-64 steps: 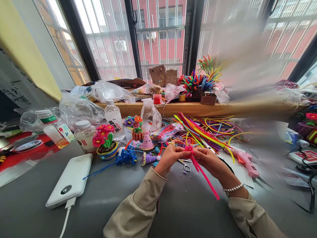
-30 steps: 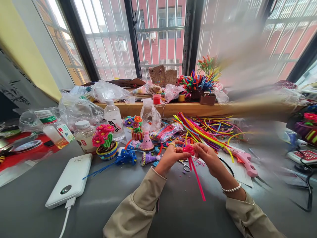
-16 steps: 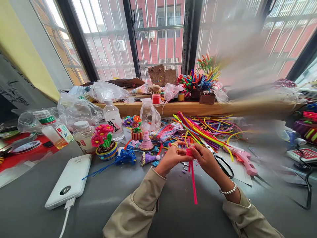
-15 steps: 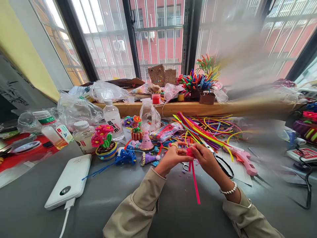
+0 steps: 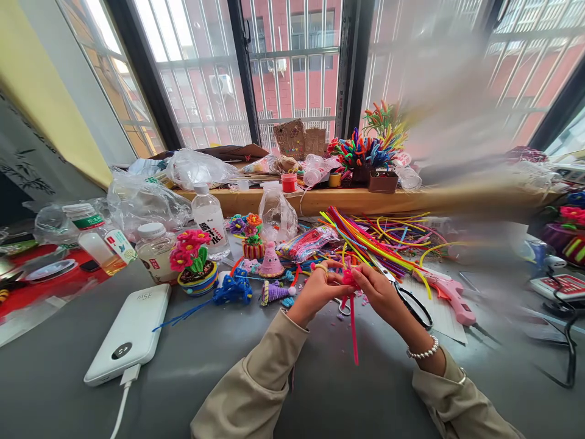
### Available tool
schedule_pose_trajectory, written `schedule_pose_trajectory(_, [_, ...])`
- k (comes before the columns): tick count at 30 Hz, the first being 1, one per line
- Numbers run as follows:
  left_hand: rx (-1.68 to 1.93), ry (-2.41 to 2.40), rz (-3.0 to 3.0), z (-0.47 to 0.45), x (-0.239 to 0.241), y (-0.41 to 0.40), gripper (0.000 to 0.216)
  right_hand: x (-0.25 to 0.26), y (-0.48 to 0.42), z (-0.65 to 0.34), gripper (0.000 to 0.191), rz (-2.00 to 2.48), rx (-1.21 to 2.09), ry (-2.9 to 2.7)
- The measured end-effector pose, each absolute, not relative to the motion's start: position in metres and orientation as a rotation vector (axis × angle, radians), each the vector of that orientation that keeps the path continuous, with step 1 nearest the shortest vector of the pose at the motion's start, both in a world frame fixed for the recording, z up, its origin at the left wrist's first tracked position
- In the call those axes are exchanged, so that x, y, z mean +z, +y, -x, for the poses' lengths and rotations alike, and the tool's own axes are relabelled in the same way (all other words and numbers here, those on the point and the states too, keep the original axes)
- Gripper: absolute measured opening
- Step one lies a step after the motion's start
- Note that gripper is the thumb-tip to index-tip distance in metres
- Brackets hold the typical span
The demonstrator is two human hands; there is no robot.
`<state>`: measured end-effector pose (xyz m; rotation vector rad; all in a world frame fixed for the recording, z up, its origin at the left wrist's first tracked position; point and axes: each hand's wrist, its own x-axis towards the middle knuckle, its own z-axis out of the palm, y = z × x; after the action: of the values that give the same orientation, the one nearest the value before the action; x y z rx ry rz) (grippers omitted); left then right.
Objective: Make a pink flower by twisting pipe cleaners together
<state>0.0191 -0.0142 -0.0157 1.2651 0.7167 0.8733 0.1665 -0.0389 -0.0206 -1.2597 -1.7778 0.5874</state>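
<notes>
Between my two hands is a bent pink pipe cleaner (image 5: pixel 353 332), bunched into loops at the top, with its tail hanging straight down. My left hand (image 5: pixel 319 294) pinches the bunched part from the left, its fingers closed. From the right, my right hand (image 5: pixel 375 289) grips the same bunch between thumb and fingers. Just beyond the hands lie the scissors (image 5: pixel 414 306), their black handle partly behind my right hand. A purple knitted-looking cone (image 5: pixel 274 293) and a pink cone figure (image 5: pixel 270 261) are near my left hand.
Many coloured pipe cleaners (image 5: pixel 361 235) spread behind the hands. A pink glue gun (image 5: pixel 450 297) lies to the right. At left are a white power bank (image 5: pixel 130 332) with a cable, a potted pink flower (image 5: pixel 189 262), a blue pipe-cleaner bundle (image 5: pixel 232 290) and a water bottle (image 5: pixel 209 222).
The hanging pink tail has swung slightly left and its lower end sits a little higher. Both hands keep hold of the bunch in nearly the same place.
</notes>
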Motion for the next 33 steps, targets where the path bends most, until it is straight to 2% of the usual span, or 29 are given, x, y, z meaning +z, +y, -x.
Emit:
schedule_pose_trajectory(10, [0.973, 0.832, -1.106, -0.021, -0.004, -0.019, 0.039, -0.021, -0.040, -0.165, 0.031, 1.301, 0.527, -1.856])
schedule_pose_trajectory(18, [1.001, 0.803, -1.034, -0.020, -0.009, -0.017, 0.044, -0.027, -0.037, -0.162, 0.036, 1.355, 0.468, -1.867])
schedule_pose_trajectory(24, [1.020, 0.826, -1.052, -0.020, -0.010, -0.016, 0.040, -0.028, -0.039, -0.159, 0.035, 1.357, 0.366, -1.869])
schedule_pose_trajectory(33, [1.063, 0.768, -1.067, -0.020, -0.010, -0.016, 0.045, -0.024, -0.041, -0.159, 0.033, 1.308, 0.436, -1.867])
